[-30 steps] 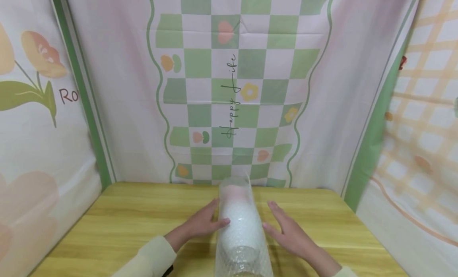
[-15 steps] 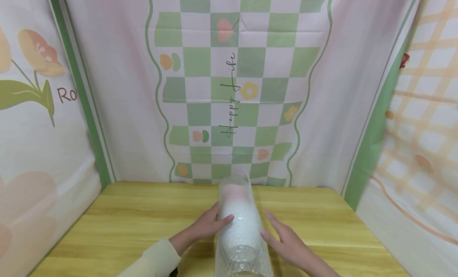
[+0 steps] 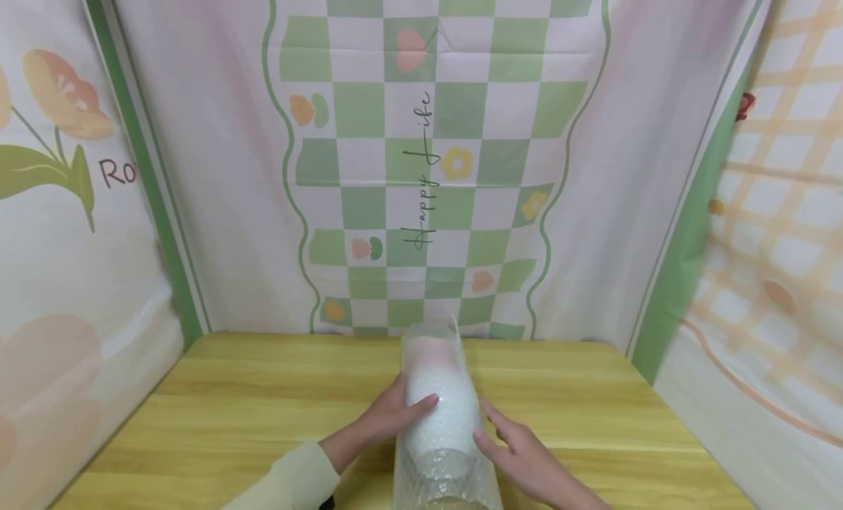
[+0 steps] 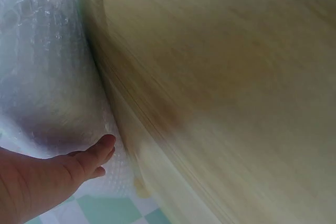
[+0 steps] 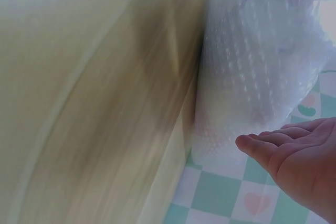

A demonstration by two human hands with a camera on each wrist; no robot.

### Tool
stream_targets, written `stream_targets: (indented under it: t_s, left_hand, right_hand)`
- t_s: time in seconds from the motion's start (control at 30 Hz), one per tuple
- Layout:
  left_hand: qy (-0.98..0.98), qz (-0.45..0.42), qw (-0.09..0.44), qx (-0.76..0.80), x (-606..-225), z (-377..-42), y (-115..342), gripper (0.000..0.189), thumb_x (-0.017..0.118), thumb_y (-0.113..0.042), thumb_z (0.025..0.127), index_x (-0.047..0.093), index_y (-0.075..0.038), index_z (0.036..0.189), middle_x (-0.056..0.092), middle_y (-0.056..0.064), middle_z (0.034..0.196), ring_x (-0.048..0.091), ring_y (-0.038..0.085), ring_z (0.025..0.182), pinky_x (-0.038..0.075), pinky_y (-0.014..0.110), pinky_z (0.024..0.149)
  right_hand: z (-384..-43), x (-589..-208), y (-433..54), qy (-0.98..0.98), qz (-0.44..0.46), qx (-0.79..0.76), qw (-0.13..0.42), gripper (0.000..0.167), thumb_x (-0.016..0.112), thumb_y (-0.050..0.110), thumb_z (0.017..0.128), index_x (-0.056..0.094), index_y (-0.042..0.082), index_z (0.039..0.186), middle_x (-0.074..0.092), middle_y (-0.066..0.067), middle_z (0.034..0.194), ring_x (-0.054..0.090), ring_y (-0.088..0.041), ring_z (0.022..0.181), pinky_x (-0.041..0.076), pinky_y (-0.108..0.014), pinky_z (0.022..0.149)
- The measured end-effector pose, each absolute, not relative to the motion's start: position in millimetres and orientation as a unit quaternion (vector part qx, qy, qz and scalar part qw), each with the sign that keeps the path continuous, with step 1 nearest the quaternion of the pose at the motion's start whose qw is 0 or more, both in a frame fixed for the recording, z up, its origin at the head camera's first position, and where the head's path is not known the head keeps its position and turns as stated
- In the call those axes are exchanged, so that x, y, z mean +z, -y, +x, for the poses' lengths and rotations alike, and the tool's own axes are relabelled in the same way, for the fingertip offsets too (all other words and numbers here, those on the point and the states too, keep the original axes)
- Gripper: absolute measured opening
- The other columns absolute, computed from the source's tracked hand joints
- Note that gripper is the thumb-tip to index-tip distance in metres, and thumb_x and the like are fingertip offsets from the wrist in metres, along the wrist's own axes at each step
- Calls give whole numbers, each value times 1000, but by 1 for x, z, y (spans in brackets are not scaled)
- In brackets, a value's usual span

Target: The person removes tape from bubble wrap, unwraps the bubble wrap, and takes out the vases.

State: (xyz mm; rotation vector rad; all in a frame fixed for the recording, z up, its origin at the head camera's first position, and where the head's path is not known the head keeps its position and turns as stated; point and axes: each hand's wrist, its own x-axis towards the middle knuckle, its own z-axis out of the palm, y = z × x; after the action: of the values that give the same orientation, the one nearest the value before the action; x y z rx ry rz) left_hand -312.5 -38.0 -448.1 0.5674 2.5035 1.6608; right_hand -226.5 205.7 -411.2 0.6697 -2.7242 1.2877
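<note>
Slipping of the wrapped bundle (image 3: pixel 448 428) at lower centre is perhaps being risked by straight, ungripping fingers (image 3: pixel 499 421) either side

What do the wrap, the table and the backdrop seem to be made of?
Wrap: clear, shiny plastic bubble wrap, judging by its rows of bubbles and glints.
Table: wood or wood-look laminate, slight sheen; the grain streaks fit either.
Backdrop: probably printed cloth, mostly matte with fold creases, though thin plastic is possible.
</note>
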Motion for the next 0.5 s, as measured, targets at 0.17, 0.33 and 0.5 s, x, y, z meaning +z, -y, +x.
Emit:
stream_targets:
  t_s: [0.17,0.33,0.5]
  left_hand:
    - [-819,169,44,547,-448,-312,34,97,60,-59,88,21,4,151,42,30,141,46,45,124,43,58,97]
    - [-824,152,42,545,-449,-311,30,101,60,-61,87,20,8,150,36,33,145,40,47,129,38,59,102]
    - [-817,143,39,557,-449,-309,26,100,63,-59,87,23,10,148,39,34,142,42,47,126,41,59,99]
  right_hand:
    - [-226,-413,-204,871,223,437,10,61,50,25,102,29,-13,145,31,-32,147,45,-53,121,43,-58,96]
    - [-226,-414,-201,863,223,453,-2,63,50,25,102,26,-15,145,27,-35,147,44,-54,122,43,-56,97]
    - [-226,-415,-198,862,216,459,0,65,52,25,101,26,-18,143,29,-37,145,46,-53,120,45,-54,95]
